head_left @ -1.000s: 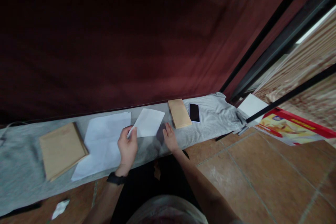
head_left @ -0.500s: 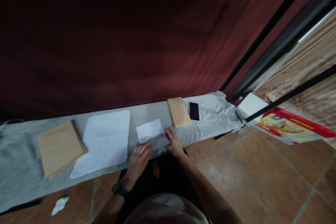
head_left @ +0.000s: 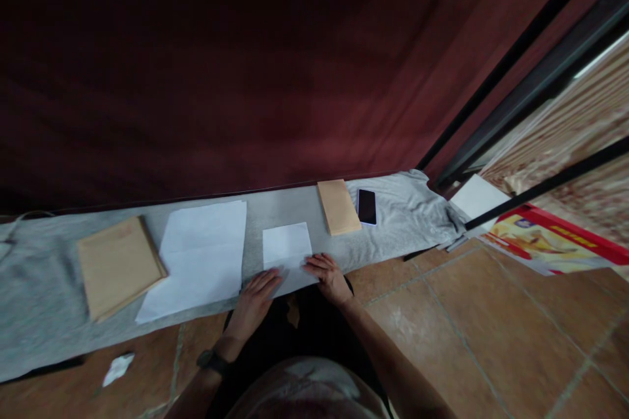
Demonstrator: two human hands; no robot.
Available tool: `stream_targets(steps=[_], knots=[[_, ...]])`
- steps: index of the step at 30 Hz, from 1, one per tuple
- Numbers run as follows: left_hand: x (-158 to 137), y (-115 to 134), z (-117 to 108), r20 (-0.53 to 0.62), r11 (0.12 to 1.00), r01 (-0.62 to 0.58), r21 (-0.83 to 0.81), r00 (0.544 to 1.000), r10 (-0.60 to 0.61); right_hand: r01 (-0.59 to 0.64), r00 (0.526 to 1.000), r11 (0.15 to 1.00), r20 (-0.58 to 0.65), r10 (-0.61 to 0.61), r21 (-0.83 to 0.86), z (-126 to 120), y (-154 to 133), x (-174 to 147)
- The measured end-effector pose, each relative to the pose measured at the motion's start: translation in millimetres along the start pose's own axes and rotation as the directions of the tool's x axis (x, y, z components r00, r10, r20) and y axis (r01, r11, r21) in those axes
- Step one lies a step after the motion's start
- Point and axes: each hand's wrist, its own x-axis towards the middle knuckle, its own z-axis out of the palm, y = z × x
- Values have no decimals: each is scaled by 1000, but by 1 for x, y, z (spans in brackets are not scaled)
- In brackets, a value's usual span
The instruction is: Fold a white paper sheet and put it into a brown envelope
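Note:
A small white sheet of paper (head_left: 287, 245) with a crosswise crease lies on the cloth-covered bench before me. My left hand (head_left: 256, 291) rests on its near left edge, fingers stretched out flat. At the near right edge, the fingers of my right hand (head_left: 330, 275) lie on the paper, slightly apart. Both palms are partly beyond the paper's edge. Left of it is a larger stack of white paper (head_left: 201, 258). Beyond my right hand lies a tan envelope (head_left: 339, 207), with a dark-screened phone (head_left: 367, 207) just right of it.
A pile of brown envelopes (head_left: 118, 265) overlaps the left side of the white stack. The grey cloth (head_left: 403, 209) is wrinkled at the right end. A red-and-yellow printed box (head_left: 550, 239) and a white scrap (head_left: 118, 368) are on the tiled floor. A dark red panel (head_left: 275, 111) rises behind the bench.
The near flap of the small paper, raised before, now lies down flat. Both hands have lowered onto it, and the right fingers have moved nearer me. The view has shifted slightly.

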Motion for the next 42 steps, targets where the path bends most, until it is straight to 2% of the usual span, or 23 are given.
stream_targets(steps=[7,10,14,19,25,31,42], knots=[[-2,-16,2,40,996,19,-90,999,-16,11,999,999,-41,-9,41,2,2,-1],[0,-17,-2,27,983,65,-174,998,-61,21,998,997,-60,-17,77,2,5,0],[8,-16,-6,-22,932,175,-316,981,-191,32,994,990,-108,-17,139,-1,4,3],[23,-11,-7,-32,826,367,-428,907,-420,-24,989,995,-140,38,97,-5,-2,11],[35,-9,-4,-50,773,507,-382,824,-565,-178,970,984,-168,174,-11,-1,-5,23],[50,-6,-9,-43,734,595,-328,767,-640,-306,942,947,-180,285,-103,-1,-9,42],[83,-8,-22,18,696,704,-140,705,-709,-467,883,854,-179,434,-229,-4,-15,71]])
